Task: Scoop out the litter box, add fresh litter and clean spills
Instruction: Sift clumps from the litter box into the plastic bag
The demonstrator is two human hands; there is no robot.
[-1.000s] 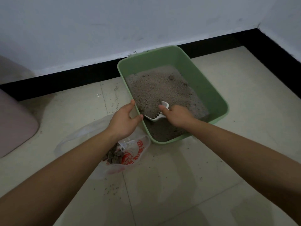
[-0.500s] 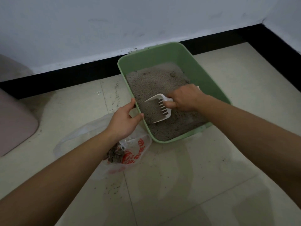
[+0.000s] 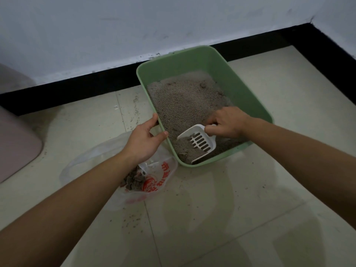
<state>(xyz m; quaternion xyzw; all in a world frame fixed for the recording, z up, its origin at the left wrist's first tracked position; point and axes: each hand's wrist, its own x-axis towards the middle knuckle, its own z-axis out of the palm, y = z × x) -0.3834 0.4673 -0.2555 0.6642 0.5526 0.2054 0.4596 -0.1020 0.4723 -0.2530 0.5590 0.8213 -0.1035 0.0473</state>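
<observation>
Scoop has slid from mid litter box to its near-left corner, half-loaded. R hand fingers curl tight round handle; L hand clasps left rim. Scooping step; next needs lift, sift, tip into bag beside box.

Pinkish object beside black baseboard

The floor is pale glossy tile. A green litter box sits on it close to the wall, and touching its near left corner lies a clear plastic bag with red print and dark clumps inside. Loose litter grains are scattered on the tile in front of the bag, and a pinkish rounded thing rests at the far left.
</observation>
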